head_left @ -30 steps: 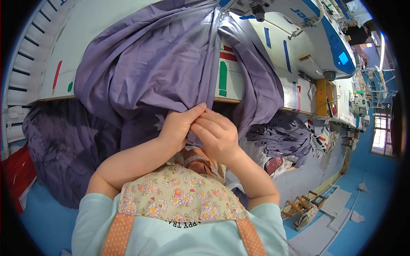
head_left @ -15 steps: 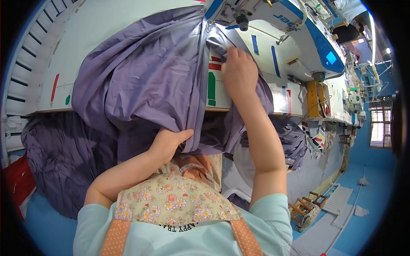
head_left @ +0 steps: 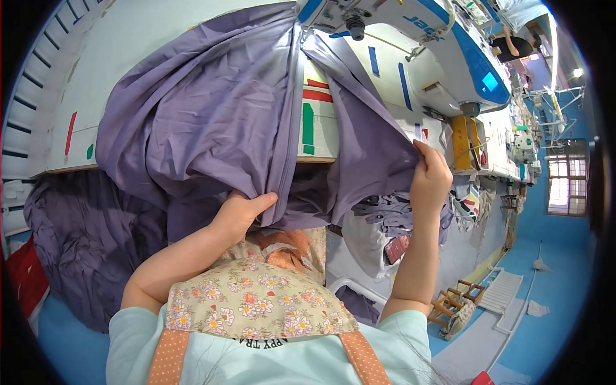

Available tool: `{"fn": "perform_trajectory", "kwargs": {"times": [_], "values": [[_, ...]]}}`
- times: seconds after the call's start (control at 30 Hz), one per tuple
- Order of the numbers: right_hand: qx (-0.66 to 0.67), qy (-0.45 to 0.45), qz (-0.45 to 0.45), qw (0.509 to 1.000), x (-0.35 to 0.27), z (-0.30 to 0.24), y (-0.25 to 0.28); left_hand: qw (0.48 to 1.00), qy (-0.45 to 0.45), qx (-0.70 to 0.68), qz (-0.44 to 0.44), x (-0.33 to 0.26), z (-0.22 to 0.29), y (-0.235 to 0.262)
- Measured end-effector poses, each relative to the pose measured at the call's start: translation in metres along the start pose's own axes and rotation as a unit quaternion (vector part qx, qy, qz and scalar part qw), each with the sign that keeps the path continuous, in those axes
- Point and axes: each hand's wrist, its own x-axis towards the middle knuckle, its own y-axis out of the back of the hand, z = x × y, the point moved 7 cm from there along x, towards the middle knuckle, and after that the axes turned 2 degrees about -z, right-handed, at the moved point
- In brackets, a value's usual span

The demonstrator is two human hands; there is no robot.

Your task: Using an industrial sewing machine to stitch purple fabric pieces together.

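Note:
A large piece of purple fabric spreads over the sewing table and hangs over its front edge. Its upper end lies under the head of a white and blue sewing machine. Close to the table's front edge, my left hand is closed on the fabric beside a narrow strip running down its edge. Farther right, my right hand pinches the outer corner of the right-hand panel and holds it stretched sideways. Between the two panels the tabletop shows, with red and green tape.
More purple fabric is bunched at the left below the table. A yellow holder stands right of the machine. Lower right, wooden stools stand on the floor. A red phone-like object lies under my right forearm.
My right hand has moved right and toward me from near the needle area, drawing the right panel out sideways. My left hand keeps its hold on the fabric.

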Motion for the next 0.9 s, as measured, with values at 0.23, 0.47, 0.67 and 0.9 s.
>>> {"fn": "perform_trajectory", "kwargs": {"times": [0.23, 0.47, 0.67, 0.9], "values": [[0.119, -0.077, 0.093, 0.986, -0.036, 0.016, 0.036, 0.999, -0.035, -0.006, -0.025, -0.007, 0.008, -0.008], [0.307, -0.132, 0.177, 0.926, -0.066, 0.024, 0.051, 0.999, -0.028, 0.007, -0.016, -0.012, 0.009, -0.007], [0.371, -0.112, 0.19, 0.902, -0.074, 0.023, 0.062, 0.998, -0.048, -0.029, -0.023, -0.012, 0.009, -0.006], [0.402, -0.182, 0.089, 0.893, -0.076, 0.029, 0.06, 0.998, -0.046, -0.033, -0.024, -0.013, 0.008, -0.007]]}}
